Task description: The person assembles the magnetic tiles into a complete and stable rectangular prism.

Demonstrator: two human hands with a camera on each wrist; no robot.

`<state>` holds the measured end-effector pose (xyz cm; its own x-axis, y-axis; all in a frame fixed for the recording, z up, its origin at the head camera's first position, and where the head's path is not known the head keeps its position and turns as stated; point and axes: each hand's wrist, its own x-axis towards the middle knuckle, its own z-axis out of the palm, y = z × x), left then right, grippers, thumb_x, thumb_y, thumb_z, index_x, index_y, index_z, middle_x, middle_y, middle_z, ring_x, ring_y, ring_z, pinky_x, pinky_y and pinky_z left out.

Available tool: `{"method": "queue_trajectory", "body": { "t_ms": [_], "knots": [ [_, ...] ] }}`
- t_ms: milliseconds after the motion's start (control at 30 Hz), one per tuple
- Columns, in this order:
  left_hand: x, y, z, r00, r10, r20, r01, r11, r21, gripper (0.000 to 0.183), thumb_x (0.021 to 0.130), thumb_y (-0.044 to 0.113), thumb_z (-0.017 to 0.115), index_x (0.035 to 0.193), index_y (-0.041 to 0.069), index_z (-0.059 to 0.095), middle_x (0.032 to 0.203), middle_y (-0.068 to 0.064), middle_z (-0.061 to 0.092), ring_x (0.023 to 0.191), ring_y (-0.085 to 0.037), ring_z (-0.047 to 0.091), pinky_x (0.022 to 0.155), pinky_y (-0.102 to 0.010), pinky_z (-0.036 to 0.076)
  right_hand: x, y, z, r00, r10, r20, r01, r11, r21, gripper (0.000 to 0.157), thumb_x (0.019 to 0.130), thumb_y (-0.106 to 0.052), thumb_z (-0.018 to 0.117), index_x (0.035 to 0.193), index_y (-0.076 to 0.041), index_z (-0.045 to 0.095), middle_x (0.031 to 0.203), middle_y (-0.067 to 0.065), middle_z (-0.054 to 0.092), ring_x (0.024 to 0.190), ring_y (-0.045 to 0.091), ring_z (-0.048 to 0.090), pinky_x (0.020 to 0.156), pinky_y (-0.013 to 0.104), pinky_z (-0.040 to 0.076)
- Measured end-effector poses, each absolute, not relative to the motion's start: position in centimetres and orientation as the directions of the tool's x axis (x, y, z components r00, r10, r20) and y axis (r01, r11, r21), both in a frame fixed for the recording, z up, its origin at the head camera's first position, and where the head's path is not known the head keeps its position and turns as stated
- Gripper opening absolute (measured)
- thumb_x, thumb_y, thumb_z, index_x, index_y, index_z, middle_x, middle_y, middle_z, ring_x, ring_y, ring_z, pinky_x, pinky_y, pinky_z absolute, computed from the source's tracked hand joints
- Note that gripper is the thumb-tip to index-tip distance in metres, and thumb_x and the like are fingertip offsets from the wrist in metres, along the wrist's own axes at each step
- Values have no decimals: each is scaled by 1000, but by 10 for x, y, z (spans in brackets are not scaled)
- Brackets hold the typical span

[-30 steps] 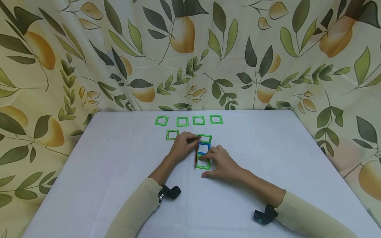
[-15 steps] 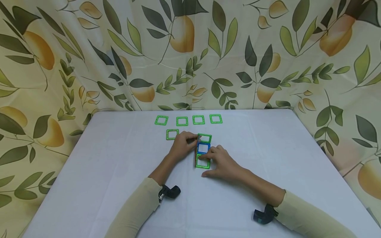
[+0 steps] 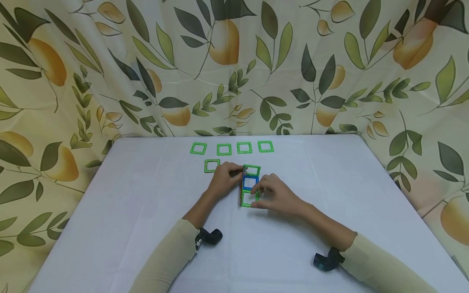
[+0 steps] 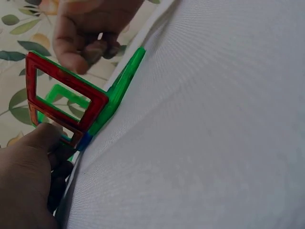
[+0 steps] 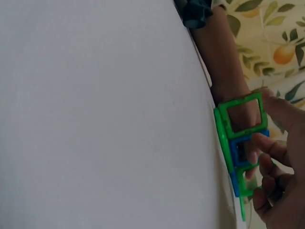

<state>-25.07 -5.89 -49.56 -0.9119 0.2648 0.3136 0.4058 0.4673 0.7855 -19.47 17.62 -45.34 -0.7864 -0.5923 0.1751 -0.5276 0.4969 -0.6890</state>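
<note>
A small build of square magnetic tile frames stands mid-table. From the head view it shows a far green tile, a blue tile and a near green tile, with red and orange tiles upright along the left side. My left hand pinches the build at its far left. In the left wrist view the thumb lies over the orange tile, beside the red tile. Loosely curled, my right hand hovers at the right of the near green tile, fingertips and thumb close over it.
Behind the build lie loose green tiles: one just beyond the left hand, and several in a back row, including the rightmost tile. A white cloth covers the table. A patterned curtain hangs behind.
My right hand has lifted slightly off the near green tile, its thumb drawn up toward the fingers. The left hand and the build have stayed in place.
</note>
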Motion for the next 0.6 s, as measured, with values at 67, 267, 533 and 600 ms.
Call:
{"method": "queue_trajectory", "body": {
  "t_ms": [67, 267, 533, 600],
  "knots": [
    [-250, -59, -495, -916, 256, 308, 396, 464, 793, 19, 97, 17, 79, 113, 8, 82, 107, -1, 78, 101, -17, 64, 90, -35, 52, -201, 180, -452, -803, -558, 209, -507, 456, -732, 25, 86, -25, 90, 105, -15, 78, 93, -1, 64, 90, 23, 47, 76, 34, 39],
    [-248, -58, -494, -930, 239, 279, 360, 451, 817, 18, 97, 15, 78, 113, 8, 81, 107, -1, 76, 103, -17, 63, 92, -35, 52, -220, 194, -452, -890, -418, 183, -368, 420, -829, 13, 96, -16, 79, 107, -11, 75, 90, 5, 56, 88, 26, 50, 74, 30, 41],
    [-247, -59, -496, -925, 240, 295, 373, 427, 824, 13, 93, 13, 81, 107, 12, 81, 104, 3, 75, 103, -16, 63, 94, -36, 50, -262, 210, -453, -936, -327, 132, -288, 495, -820, 26, 98, -23, 78, 116, -6, 71, 97, 8, 58, 87, 25, 50, 72, 30, 40],
    [-248, -59, -497, -922, 244, 301, 380, 424, 822, 13, 93, 13, 81, 106, 11, 81, 102, 4, 75, 103, -15, 63, 94, -36, 51, -273, 215, -453, -943, -309, 126, -276, 511, -814, 29, 98, -23, 78, 119, -4, 70, 97, 9, 57, 87, 25, 49, 71, 30, 39]
  ]
}}
